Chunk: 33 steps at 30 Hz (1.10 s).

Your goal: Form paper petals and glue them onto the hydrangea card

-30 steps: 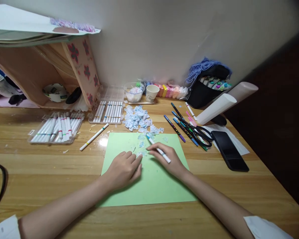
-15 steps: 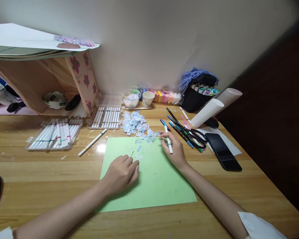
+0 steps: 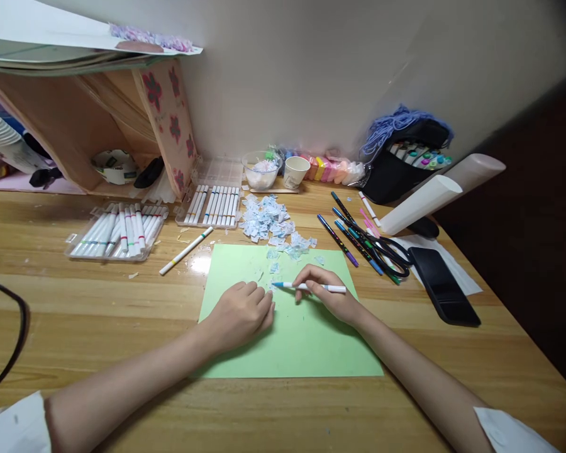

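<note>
A light green sheet of paper [image 3: 306, 352] lies on the wooden table. My right hand [image 3: 327, 292] grips a white marker [image 3: 318, 287], its blue tip pointing left, close to a small paper scrap near my left hand. Curled and closed, my left hand [image 3: 245, 314] rests on the sheet's left part; its fingertips are partly hidden, so I cannot see whether it holds anything. A few bluish scraps [image 3: 274, 268] form a short column above it. Beyond the sheet's far edge is a loose pile of torn blue-white paper pieces [image 3: 266, 219], some spilling onto the green.
Left are a lone marker [image 3: 186, 251] and two marker cases [image 3: 108, 251] [image 3: 208, 221]. A bowl [image 3: 263, 171] and paper cup [image 3: 297, 172] stand behind. On the right lie pens, scissors [image 3: 393, 251] and a phone [image 3: 444, 286], with white rolls [image 3: 422, 204] and a black holder [image 3: 382, 179].
My right hand has come from the scrap pile toward my left hand, and the marker has swung from upright to level, tip left. My left hand stays on the sheet. The view has shifted slightly.
</note>
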### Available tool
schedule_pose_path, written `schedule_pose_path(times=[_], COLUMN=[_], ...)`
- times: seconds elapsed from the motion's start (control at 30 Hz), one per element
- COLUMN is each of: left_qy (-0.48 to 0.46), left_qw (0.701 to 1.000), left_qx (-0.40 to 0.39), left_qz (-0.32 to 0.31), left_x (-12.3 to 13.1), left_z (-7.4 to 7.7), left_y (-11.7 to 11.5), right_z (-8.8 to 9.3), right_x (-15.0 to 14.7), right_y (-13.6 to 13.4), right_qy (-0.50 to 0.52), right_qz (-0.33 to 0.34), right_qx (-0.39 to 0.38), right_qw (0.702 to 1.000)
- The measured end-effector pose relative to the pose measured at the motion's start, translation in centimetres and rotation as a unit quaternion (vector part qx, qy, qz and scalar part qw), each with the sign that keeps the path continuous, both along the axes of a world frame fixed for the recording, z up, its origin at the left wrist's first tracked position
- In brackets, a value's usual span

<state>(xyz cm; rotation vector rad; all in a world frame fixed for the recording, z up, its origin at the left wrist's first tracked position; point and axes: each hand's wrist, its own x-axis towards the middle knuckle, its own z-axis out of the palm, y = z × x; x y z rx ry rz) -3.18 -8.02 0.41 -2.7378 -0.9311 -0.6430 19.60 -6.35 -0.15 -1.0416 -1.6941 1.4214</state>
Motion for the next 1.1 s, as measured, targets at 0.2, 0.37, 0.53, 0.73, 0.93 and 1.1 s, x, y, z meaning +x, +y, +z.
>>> schedule_pose_path(times=[0.2, 0.37, 0.53, 0.73, 0.93, 1.1], left_qy=[0.024, 0.025, 0.022, 0.022, 0.021, 0.02], left_qw=[1.0, 0.999, 1.0, 0.999, 0.999, 0.999], left_qx=[-0.02, -0.021, -0.021, -0.024, -0.031, -0.027], left_qz=[-0.003, -0.004, -0.005, -0.006, -0.006, -0.007], left_x=[-0.07, -0.11, -0.11, -0.1, -0.1, -0.09], left_z=[-0.19, -0.26, -0.26, -0.16, -0.26, -0.28], left_y=[0.1, 0.16, 0.17, 0.16, 0.15, 0.14], right_z=[0.16, 0.36, 0.36, 0.25, 0.15, 0.06], right_x=[0.15, 0.06, 0.17, 0.56, 0.78, 0.82], right_y=[-0.04, -0.04, 0.0, 0.1, 0.19, 0.2], right_qy=[-0.022, -0.03, -0.029, -0.02, -0.026, -0.026], right_qz=[0.035, 0.04, 0.025, 0.022, 0.023, 0.043], right_qx=[-0.001, 0.007, 0.013, 0.015, 0.018, 0.024], right_qw=[0.999, 0.999, 0.999, 0.999, 0.999, 0.998])
